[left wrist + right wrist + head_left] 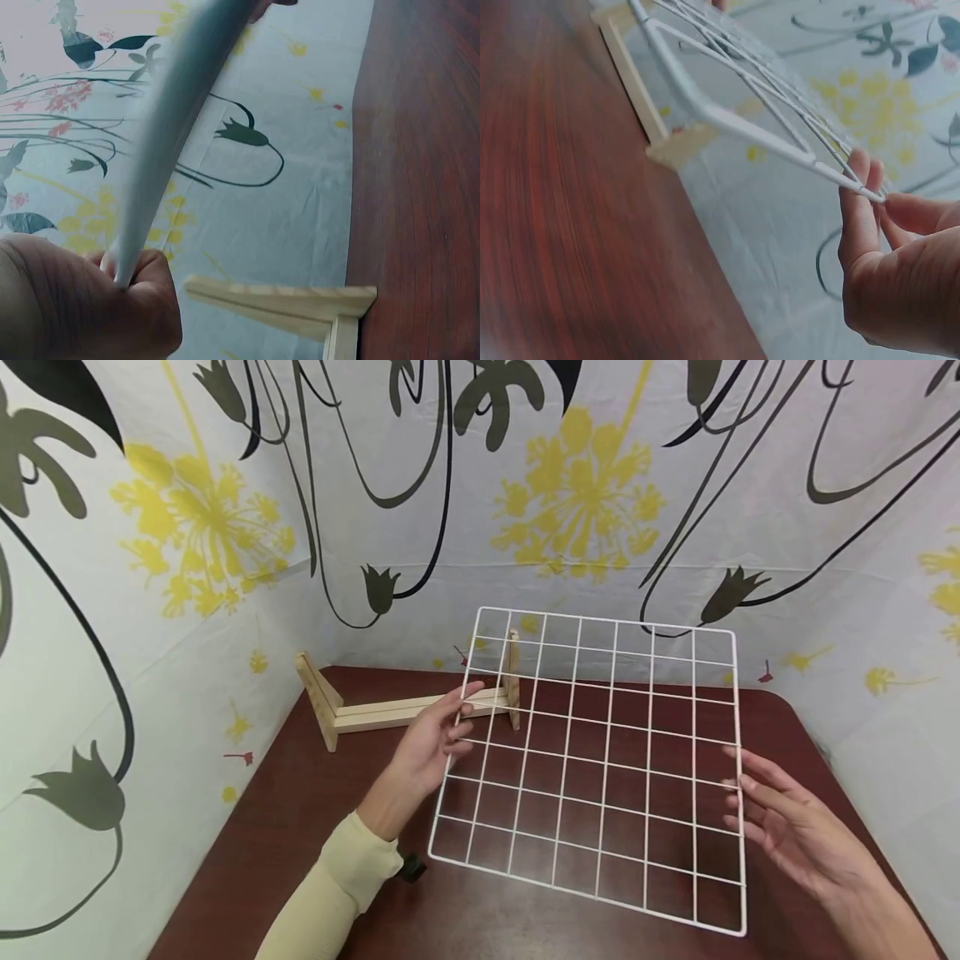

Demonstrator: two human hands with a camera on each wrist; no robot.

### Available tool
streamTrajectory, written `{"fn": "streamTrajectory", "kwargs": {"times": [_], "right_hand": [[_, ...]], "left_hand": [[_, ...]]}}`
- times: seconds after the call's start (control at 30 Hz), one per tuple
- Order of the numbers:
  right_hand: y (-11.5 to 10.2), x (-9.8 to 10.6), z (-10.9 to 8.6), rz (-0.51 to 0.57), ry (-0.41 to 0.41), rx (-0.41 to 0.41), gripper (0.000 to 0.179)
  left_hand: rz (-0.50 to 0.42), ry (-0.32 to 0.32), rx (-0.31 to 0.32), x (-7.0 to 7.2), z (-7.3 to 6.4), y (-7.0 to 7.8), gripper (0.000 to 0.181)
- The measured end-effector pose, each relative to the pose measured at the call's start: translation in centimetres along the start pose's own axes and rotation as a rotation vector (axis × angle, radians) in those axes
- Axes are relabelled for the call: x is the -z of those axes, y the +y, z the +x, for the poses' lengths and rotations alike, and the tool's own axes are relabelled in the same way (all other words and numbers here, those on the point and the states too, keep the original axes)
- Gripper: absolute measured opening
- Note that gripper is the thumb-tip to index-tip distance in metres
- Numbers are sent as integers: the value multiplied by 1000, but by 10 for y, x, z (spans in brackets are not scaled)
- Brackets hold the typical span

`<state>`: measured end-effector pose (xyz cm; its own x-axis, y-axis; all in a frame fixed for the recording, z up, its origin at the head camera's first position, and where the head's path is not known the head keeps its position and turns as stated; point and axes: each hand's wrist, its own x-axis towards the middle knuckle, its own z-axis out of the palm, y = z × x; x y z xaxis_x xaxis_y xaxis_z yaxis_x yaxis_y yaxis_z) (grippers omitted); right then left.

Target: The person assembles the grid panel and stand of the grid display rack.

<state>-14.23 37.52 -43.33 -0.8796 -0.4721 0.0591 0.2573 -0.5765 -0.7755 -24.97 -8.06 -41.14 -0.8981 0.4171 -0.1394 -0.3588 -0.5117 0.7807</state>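
Observation:
A white wire grid panel (610, 723) is held up, tilted, above the dark red table. My left hand (431, 739) grips its left edge, thumb and fingers around the wire. On the opposite side, my right hand (802, 827) pinches the right edge between thumb and fingers. In the left wrist view the panel (161, 142) appears nearly edge-on and blurred, rising from the left hand (90, 307). The right wrist view has the right hand (900, 277) holding the panel's outer wire (750, 133). Behind the panel's left side stands a light wooden stand (386, 713), partly overlapped by the grid.
The wooden stand has two upright end pieces joined by rails, near the table's back left. The reddish-brown table (300, 835) ends at a white fabric wall (442, 527) with flower prints, which encloses the back and both sides. A small black object (410, 867) shows under the left wrist.

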Motion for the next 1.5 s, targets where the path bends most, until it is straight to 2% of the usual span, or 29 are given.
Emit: {"fn": "streamTrajectory", "kwargs": {"times": [0.27, 0.43, 0.5, 0.8, 1.07, 1.3, 1.5], "right_hand": [[13, -30, 19, -59, 54, -19, 49], [22, -33, 25, -190, 87, -3, 51], [25, -32, 26, -234, 94, 13, 50], [27, -33, 30, -350, 158, 118, 47], [30, -36, 34, -440, 220, 204, 45], [35, -42, 40, -549, 371, 290, 45], [40, -43, 48, -617, 435, 413, 40]], "left_hand": [[-68, 176, -45, 26, -17, 2, 34], [8, 267, -117, 37, -26, 1, 36], [25, 279, -148, 38, -28, 1, 37], [9, 215, -262, 32, -34, 2, 35], [9, 214, -332, 29, -34, 1, 35], [3, 193, -400, 25, -31, 2, 35], [-6, 169, -463, 23, -30, 4, 37]]}}
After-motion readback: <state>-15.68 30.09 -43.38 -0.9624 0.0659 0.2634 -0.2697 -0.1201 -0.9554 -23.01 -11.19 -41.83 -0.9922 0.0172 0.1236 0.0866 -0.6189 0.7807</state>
